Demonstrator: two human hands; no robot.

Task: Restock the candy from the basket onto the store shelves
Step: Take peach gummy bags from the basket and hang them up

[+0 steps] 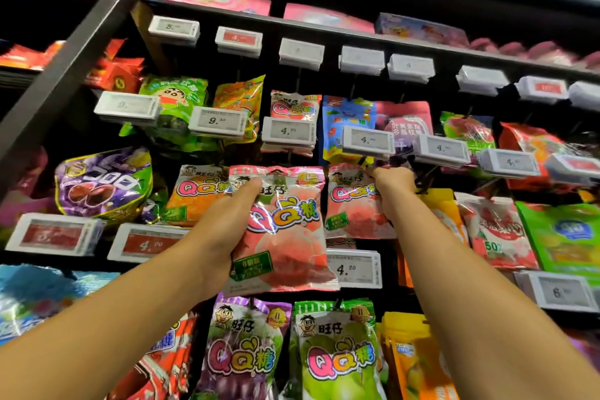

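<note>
Left hand (224, 230) gripping pink peach candy bag (285, 230); right hand (394, 183) pinching top of matching hanging bag (354, 204) just right, on shelf rack (324, 27).

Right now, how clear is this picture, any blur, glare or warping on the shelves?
Head view: centre is sharp, with glare streaks on the pink bag the left hand holds; edges blur, especially the top shelf and lower left; wide-angle lens bends the shelf lines; upper left is dark.
</note>
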